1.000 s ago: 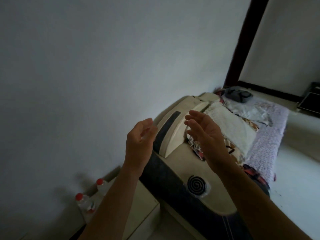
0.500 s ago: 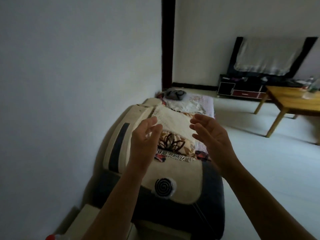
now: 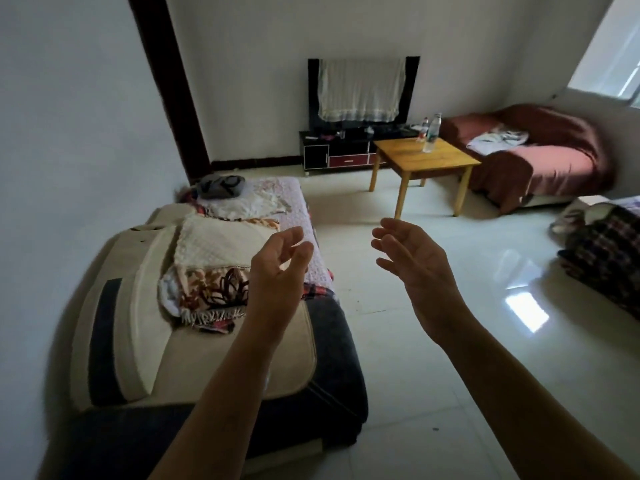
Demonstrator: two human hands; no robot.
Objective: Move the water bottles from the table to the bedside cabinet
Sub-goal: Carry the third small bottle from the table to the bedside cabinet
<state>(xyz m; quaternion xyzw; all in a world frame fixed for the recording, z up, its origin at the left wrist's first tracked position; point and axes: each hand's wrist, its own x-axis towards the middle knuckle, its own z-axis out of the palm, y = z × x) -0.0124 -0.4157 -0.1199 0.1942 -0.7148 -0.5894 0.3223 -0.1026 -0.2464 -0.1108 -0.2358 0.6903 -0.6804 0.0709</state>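
Observation:
Two clear water bottles stand on a small wooden table (image 3: 446,161) far across the room: a taller one (image 3: 432,134) in front and a shorter one (image 3: 424,127) behind it. My left hand (image 3: 278,273) and my right hand (image 3: 414,263) are both raised in front of me, empty, with fingers loosely spread and palms facing each other. Both hands are far from the bottles. The bedside cabinet is out of view.
A beige and dark sofa (image 3: 207,358) with blankets lies at the lower left along the wall. A black TV stand (image 3: 341,154) sits behind the table, a red-covered sofa (image 3: 540,157) at right, a plaid bundle (image 3: 609,251) at the right edge. Glossy tiled floor (image 3: 433,358) stretches ahead.
The view has swung right, away from the wall and the cabinet with its red-capped bottles, and now takes in the room with the table. Both hands stay raised and empty.

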